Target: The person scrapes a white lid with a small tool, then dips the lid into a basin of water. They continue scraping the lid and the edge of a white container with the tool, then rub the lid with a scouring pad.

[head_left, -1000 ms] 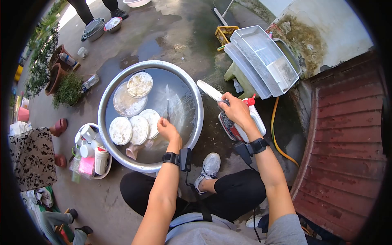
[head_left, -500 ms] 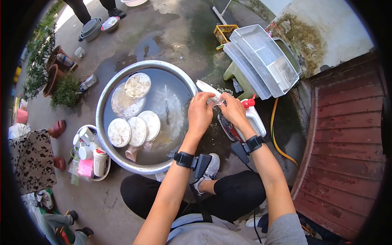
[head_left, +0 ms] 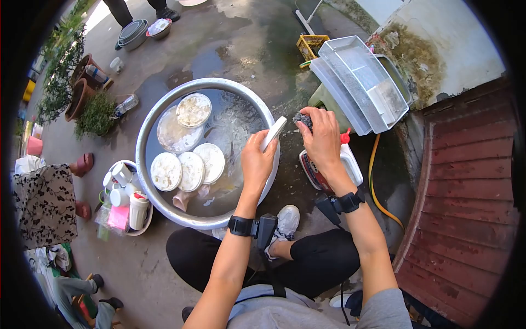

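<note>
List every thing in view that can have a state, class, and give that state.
Left hand, closed on white disc
White disc, tilted, nearly edge-on
Right hand, closed on dark scouring pad
Basin, holding water and round pieces
Round pieces, some overlapping
Jug, red cap on
Hose, lying curved
Plastic trays, stacked
White tub, holding mugs
Clear bottle, lying sideways

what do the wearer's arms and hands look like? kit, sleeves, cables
Left hand and right hand: no gloves. Black left wristband and right wristband, each with a black boxy module. Thin dark cable near the right arm. Right sleeve: grey, short.
</note>
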The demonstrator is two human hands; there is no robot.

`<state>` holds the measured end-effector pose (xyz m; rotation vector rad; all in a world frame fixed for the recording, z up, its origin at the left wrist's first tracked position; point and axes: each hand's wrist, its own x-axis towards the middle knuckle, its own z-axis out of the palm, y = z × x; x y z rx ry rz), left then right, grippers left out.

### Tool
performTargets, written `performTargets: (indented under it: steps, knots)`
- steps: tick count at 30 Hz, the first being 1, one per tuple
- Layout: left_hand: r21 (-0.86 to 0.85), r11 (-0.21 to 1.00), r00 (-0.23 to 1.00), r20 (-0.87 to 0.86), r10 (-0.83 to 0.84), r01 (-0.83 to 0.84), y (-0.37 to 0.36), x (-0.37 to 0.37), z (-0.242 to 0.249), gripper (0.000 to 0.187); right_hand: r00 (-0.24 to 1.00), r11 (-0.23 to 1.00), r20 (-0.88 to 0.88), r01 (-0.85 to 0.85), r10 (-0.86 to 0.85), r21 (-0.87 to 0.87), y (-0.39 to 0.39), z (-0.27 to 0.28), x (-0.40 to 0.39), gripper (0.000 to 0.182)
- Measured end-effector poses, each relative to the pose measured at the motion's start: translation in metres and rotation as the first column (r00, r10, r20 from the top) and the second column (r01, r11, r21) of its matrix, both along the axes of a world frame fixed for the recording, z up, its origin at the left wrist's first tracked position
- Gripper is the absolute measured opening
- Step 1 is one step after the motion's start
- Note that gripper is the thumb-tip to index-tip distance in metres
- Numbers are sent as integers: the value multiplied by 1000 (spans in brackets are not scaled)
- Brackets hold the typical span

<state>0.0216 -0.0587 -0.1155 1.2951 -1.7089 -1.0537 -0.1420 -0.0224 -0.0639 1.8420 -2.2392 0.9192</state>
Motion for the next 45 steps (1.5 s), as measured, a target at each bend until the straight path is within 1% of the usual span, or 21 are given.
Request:
performTargets:
  steps: [1,3,7,9,11,13,16,18,21,24,25,27,29,32,34,35,37,38,40,43,45]
  knots:
    - [2,1000,1000,1,0,0,4,1,0,31,1000,1000,1,0,0,2,0,3,3,32]
    - [34,999,993,-116,1,3,9,3,4,28,987,987,2,-163,163,-20,0,5,10,29]
    - [27,1000,994,-104,16,-13,14,3,18,25,966,965,20,-258,259,-37,-1,10,22,27]
    - [-61,996,994,-88,57,-62,15,4,15,24,958,957,23,-286,287,-48,1,12,32,27]
    - [-53,996,990,-120,70,-77,14,6,14,23,924,924,-37,-382,381,-22,3,19,42,27]
    - [-45,995,985,-152,83,-90,14,7,12,23,926,926,-33,-377,376,-24,1,18,41,27]
    - [-61,996,990,-129,53,-62,15,7,15,21,976,976,-41,-214,212,-31,-4,17,31,26]
    - [-233,971,996,-85,41,-60,20,4,21,23,983,983,-69,-176,172,-51,-7,13,20,26]
    - [-236,970,996,-84,35,-54,24,1,23,22,988,988,-94,-132,124,-80,-4,11,17,27]
    - [-190,979,992,-115,53,-75,23,3,17,22,967,970,-89,-241,237,-39,2,16,31,26]
    - [-191,979,992,-115,52,-73,22,5,15,22,968,970,-88,-239,235,-40,2,17,36,26]
    - [-49,996,987,-151,59,-68,18,9,11,20,934,935,-67,-353,351,-24,3,19,42,26]
    - [-70,994,988,-137,68,-78,17,10,9,20,938,938,-53,-345,343,-29,-2,17,39,25]
    - [-95,995,997,-67,33,-40,20,9,10,21,976,980,-109,-193,188,-36,-8,7,23,18]
    - [-280,960,999,-49,16,-29,23,6,14,24,981,986,-116,-163,157,-45,-7,3,15,17]
    - [-279,960,999,-48,14,-27,24,6,14,24,984,989,-121,-136,129,-53,-6,2,13,16]
    - [-240,970,997,-69,17,-33,24,5,14,23,983,989,-119,-146,141,-32,0,4,19,17]
    - [-238,971,997,-69,16,-32,24,5,12,23,973,979,-115,-204,199,-28,2,5,23,18]
    - [-89,994,993,-112,49,-59,20,7,6,18,944,954,-144,-298,296,2,6,12,37,19]
    - [-54,996,985,-166,55,-65,14,12,4,18,906,924,-206,-381,369,-21,6,11,52,16]
    - [-59,995,986,-152,68,-78,14,14,4,19,912,926,-198,-374,359,-45,-2,6,46,14]
